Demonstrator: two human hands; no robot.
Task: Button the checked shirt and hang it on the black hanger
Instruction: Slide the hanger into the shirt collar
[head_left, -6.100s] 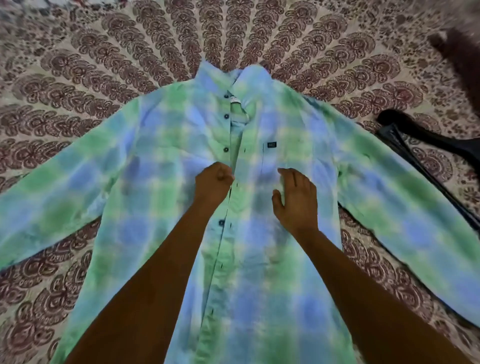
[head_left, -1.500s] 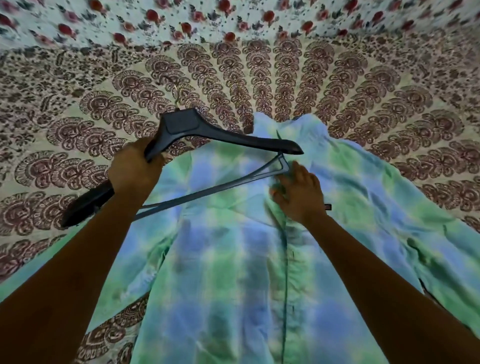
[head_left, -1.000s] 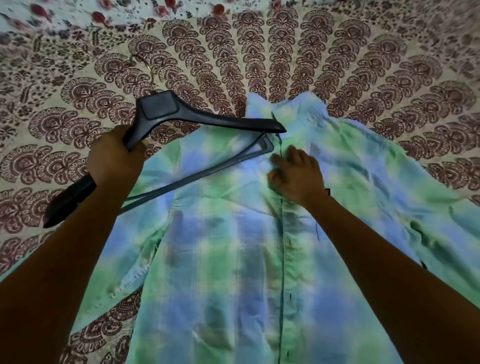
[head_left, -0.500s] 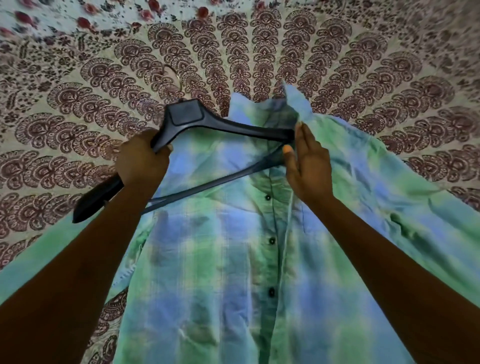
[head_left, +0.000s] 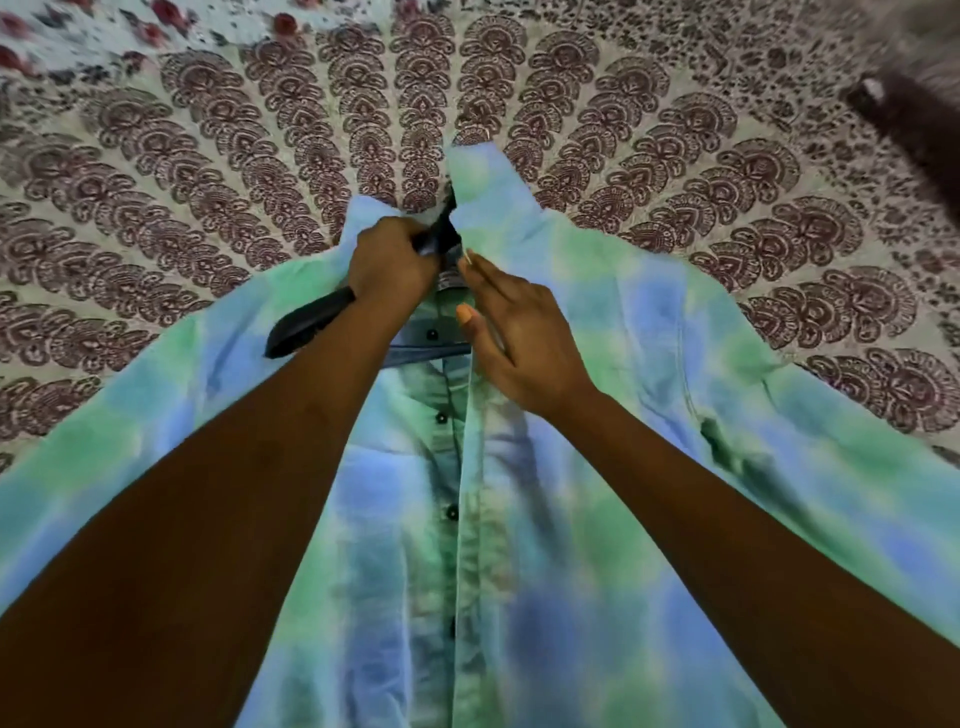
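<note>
The green and blue checked shirt (head_left: 649, 374) lies face up on a patterned bedspread (head_left: 208, 182), its front open at the top with dark buttons (head_left: 440, 417) showing down the placket. My left hand (head_left: 389, 267) grips the black hanger (head_left: 311, 322) near its neck, right at the collar. One hanger arm sticks out to the left over the shirt; the other arm is hidden under the shirt's right front panel. My right hand (head_left: 519, 338) pinches the edge of that right panel just below the collar and holds it raised.
The printed bedspread spreads out on all sides of the shirt. A dark, blurred object (head_left: 904, 130) lies at the far right edge. Both sleeves spread outward to the left and right.
My left hand has moved the hanger right and into the collar opening; its right arm has gone under the right front panel. My right hand has slid down the panel edge.
</note>
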